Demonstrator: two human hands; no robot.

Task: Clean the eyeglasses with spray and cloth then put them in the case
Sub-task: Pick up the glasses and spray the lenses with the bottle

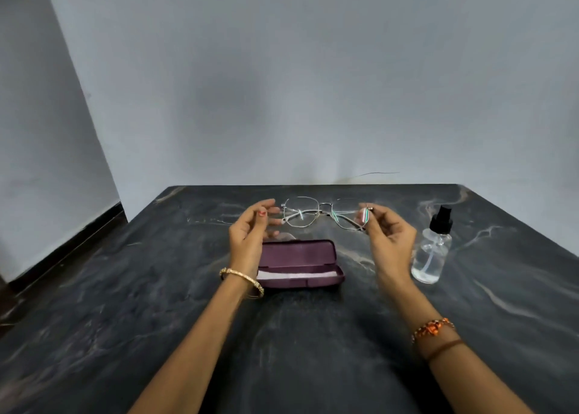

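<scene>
Eyeglasses (324, 214) held above the dark surface (156, 288) beyond the open case (300, 264) — right hand (390, 236) pinching the right hinge, left hand (250, 230) relaxed beside the left rim — spray bottle (434, 247) standing at right.

light: soft, dim, even, casting only faint shadows on the dark table (313, 351) | glare: green-pink reflections showing on the eyeglasses (326, 213) lenses; highlights glinting on the spray bottle (434, 250) | focus: softening overall; slight blur | distortion: wide-angle bending the wall (313, 84) and table edges
</scene>
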